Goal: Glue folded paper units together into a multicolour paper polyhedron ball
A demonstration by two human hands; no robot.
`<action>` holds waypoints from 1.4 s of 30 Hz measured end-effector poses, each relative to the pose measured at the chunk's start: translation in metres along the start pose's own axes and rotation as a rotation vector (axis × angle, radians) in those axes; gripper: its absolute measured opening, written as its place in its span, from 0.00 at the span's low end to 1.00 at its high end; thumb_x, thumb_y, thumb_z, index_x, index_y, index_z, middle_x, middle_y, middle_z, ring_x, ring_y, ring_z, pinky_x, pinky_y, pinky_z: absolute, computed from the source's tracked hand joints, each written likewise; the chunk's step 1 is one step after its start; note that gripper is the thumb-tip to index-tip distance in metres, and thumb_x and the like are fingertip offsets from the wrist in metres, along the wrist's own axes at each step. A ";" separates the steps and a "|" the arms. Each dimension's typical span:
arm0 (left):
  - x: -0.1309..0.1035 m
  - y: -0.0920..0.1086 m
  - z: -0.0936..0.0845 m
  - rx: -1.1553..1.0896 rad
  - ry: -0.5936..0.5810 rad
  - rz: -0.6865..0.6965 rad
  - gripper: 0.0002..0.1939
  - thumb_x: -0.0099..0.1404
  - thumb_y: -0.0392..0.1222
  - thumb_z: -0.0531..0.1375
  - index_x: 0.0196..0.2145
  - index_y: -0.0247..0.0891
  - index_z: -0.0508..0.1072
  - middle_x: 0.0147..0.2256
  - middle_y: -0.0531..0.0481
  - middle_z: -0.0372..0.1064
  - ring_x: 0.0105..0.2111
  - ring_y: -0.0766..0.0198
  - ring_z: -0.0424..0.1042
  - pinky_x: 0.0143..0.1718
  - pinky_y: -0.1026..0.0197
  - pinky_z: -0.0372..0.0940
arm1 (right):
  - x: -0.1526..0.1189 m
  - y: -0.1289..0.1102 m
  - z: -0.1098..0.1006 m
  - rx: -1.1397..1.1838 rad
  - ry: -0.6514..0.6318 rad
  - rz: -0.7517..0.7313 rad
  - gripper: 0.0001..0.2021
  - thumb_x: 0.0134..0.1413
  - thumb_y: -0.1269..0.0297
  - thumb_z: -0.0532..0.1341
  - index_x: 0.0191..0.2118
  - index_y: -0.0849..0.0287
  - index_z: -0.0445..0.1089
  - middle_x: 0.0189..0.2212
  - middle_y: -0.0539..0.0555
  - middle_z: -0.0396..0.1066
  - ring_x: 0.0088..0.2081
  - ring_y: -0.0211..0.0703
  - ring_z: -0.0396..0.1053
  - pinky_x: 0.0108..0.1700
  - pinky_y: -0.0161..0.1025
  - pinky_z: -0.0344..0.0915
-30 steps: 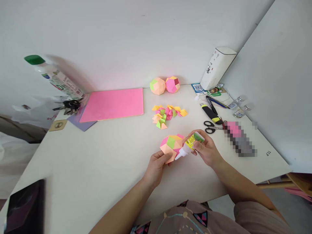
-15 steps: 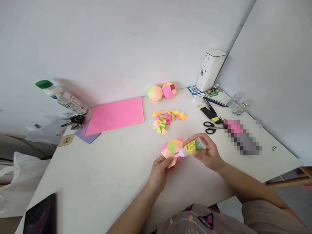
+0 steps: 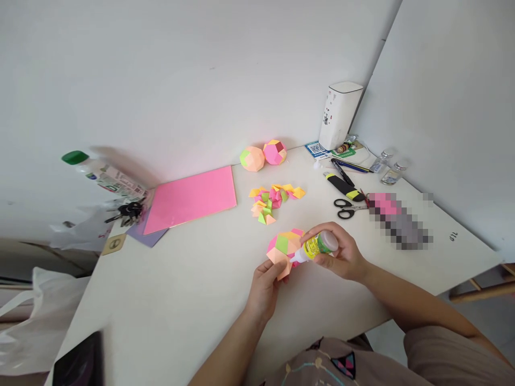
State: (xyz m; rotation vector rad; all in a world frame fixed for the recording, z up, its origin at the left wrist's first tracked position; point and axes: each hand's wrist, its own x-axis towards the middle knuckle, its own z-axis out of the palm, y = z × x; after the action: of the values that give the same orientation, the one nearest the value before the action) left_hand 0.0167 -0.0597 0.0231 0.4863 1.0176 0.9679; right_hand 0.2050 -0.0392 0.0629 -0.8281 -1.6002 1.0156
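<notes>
My left hand (image 3: 265, 284) pinches the lower edge of a partly built folded-paper ball (image 3: 282, 244) with peach, green, pink and orange faces. A glue bottle (image 3: 316, 246) with a yellow and green label lies tilted in my right hand (image 3: 341, 252), fingers wrapped round it. Its white nozzle points down-left and meets the ball's right side; whether glue is coming out I cannot tell. Beyond the ball lie several small folded paper pieces (image 3: 273, 199) in pink, green, orange and peach. The ball's underside and part of my left fingers are hidden.
Two paper balls (image 3: 252, 159) stand by the wall. Left of them lies a pink paper sheet (image 3: 193, 199), near keys (image 3: 129, 213) and a green-capped bottle (image 3: 104, 174). Scissors (image 3: 346, 208), a cutter (image 3: 343, 186) and small glass jars (image 3: 394, 172) are at right; a dark tablet-like object (image 3: 80, 362) is front left.
The camera view has shifted slightly. Both hands keep nearly the same pose, the glue nozzle staying at the right side of the paper ball.
</notes>
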 end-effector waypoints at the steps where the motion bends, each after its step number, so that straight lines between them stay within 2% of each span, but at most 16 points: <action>1: 0.000 0.000 0.000 0.000 -0.003 0.000 0.10 0.48 0.44 0.68 0.22 0.33 0.75 0.21 0.53 0.65 0.22 0.70 0.59 0.26 0.64 0.56 | 0.000 -0.001 0.000 -0.003 -0.005 -0.006 0.16 0.51 0.57 0.65 0.44 0.57 0.66 0.38 0.58 0.73 0.38 0.47 0.71 0.41 0.45 0.69; 13: -0.001 0.001 0.000 -0.011 -0.005 -0.007 0.10 0.49 0.42 0.67 0.23 0.32 0.75 0.23 0.52 0.66 0.23 0.70 0.60 0.26 0.65 0.56 | -0.001 0.000 0.000 0.075 0.000 0.039 0.16 0.50 0.58 0.66 0.44 0.56 0.66 0.39 0.58 0.73 0.39 0.47 0.70 0.42 0.46 0.68; 15: -0.001 0.001 0.000 -0.015 -0.001 -0.010 0.10 0.50 0.42 0.67 0.23 0.32 0.74 0.23 0.52 0.66 0.24 0.70 0.59 0.25 0.65 0.56 | 0.000 0.002 0.000 0.159 0.029 0.093 0.15 0.50 0.59 0.66 0.43 0.55 0.66 0.40 0.57 0.73 0.37 0.44 0.70 0.37 0.44 0.69; 19: 0.000 0.001 -0.002 -0.050 -0.002 -0.021 0.09 0.50 0.42 0.67 0.24 0.33 0.74 0.24 0.52 0.65 0.24 0.70 0.59 0.25 0.65 0.56 | 0.009 0.008 -0.005 0.436 0.186 0.233 0.13 0.51 0.56 0.64 0.40 0.54 0.65 0.36 0.53 0.74 0.26 0.38 0.68 0.24 0.38 0.66; 22: 0.002 0.003 -0.003 -0.127 -0.013 -0.022 0.09 0.50 0.41 0.67 0.25 0.33 0.73 0.26 0.52 0.65 0.25 0.69 0.59 0.24 0.65 0.56 | 0.020 0.014 -0.011 0.565 0.334 0.368 0.14 0.45 0.57 0.68 0.34 0.54 0.64 0.29 0.48 0.72 0.28 0.39 0.71 0.28 0.39 0.68; 25: 0.002 0.006 -0.002 -0.226 -0.015 -0.037 0.09 0.50 0.39 0.67 0.23 0.34 0.70 0.24 0.54 0.61 0.23 0.71 0.56 0.23 0.65 0.55 | 0.026 0.023 -0.014 0.571 0.397 0.492 0.17 0.40 0.59 0.70 0.28 0.55 0.61 0.25 0.44 0.68 0.30 0.41 0.73 0.33 0.40 0.69; 28: 0.001 0.007 -0.001 -0.319 -0.034 -0.062 0.12 0.51 0.38 0.67 0.21 0.35 0.66 0.21 0.57 0.56 0.20 0.73 0.53 0.22 0.65 0.55 | 0.026 0.037 -0.015 0.354 0.441 0.505 0.18 0.42 0.57 0.68 0.23 0.57 0.56 0.25 0.46 0.66 0.29 0.40 0.71 0.32 0.38 0.66; 31: 0.000 0.007 0.000 -0.370 -0.072 -0.061 0.14 0.54 0.38 0.65 0.20 0.35 0.63 0.20 0.58 0.52 0.20 0.73 0.52 0.22 0.65 0.54 | 0.024 0.054 -0.017 -0.130 0.485 0.394 0.17 0.46 0.56 0.64 0.22 0.57 0.55 0.31 0.51 0.69 0.31 0.40 0.67 0.32 0.38 0.64; 33: -0.001 0.007 0.001 -0.385 -0.094 -0.047 0.13 0.55 0.38 0.65 0.21 0.35 0.64 0.21 0.57 0.53 0.20 0.73 0.53 0.22 0.65 0.55 | 0.023 0.065 -0.020 -0.512 0.417 0.299 0.14 0.48 0.59 0.62 0.22 0.56 0.56 0.33 0.54 0.70 0.36 0.44 0.66 0.36 0.42 0.64; 35: -0.001 0.007 0.002 -0.387 -0.108 -0.037 0.10 0.56 0.39 0.65 0.24 0.35 0.66 0.23 0.57 0.56 0.20 0.73 0.53 0.22 0.66 0.55 | 0.023 0.072 -0.023 -0.733 0.331 0.243 0.12 0.48 0.62 0.61 0.22 0.56 0.56 0.30 0.54 0.71 0.37 0.48 0.65 0.39 0.45 0.63; 38: -0.002 0.006 0.004 -0.365 -0.124 -0.041 0.09 0.56 0.40 0.65 0.27 0.35 0.68 0.25 0.55 0.59 0.21 0.73 0.54 0.22 0.66 0.55 | 0.023 0.077 -0.025 -0.797 0.269 0.223 0.12 0.48 0.64 0.61 0.21 0.55 0.56 0.27 0.55 0.70 0.36 0.50 0.65 0.40 0.48 0.63; 40: -0.003 0.006 0.005 -0.350 -0.128 -0.049 0.09 0.55 0.40 0.66 0.27 0.35 0.69 0.26 0.55 0.60 0.21 0.73 0.55 0.22 0.66 0.56 | 0.023 0.074 -0.023 -0.841 0.271 0.174 0.11 0.50 0.63 0.60 0.22 0.56 0.58 0.32 0.57 0.71 0.41 0.53 0.65 0.45 0.51 0.62; 42: -0.005 0.005 0.007 -0.339 -0.130 -0.051 0.09 0.55 0.40 0.66 0.27 0.34 0.69 0.25 0.55 0.59 0.22 0.73 0.55 0.23 0.66 0.56 | 0.021 0.065 -0.018 -0.898 0.308 0.060 0.10 0.52 0.63 0.60 0.24 0.56 0.61 0.38 0.60 0.70 0.46 0.55 0.63 0.49 0.53 0.60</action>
State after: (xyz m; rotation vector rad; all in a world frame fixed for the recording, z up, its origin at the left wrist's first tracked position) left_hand 0.0197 -0.0607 0.0319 0.2366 0.7270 1.0247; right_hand 0.2190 0.0100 0.0138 -1.5454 -1.7467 0.1311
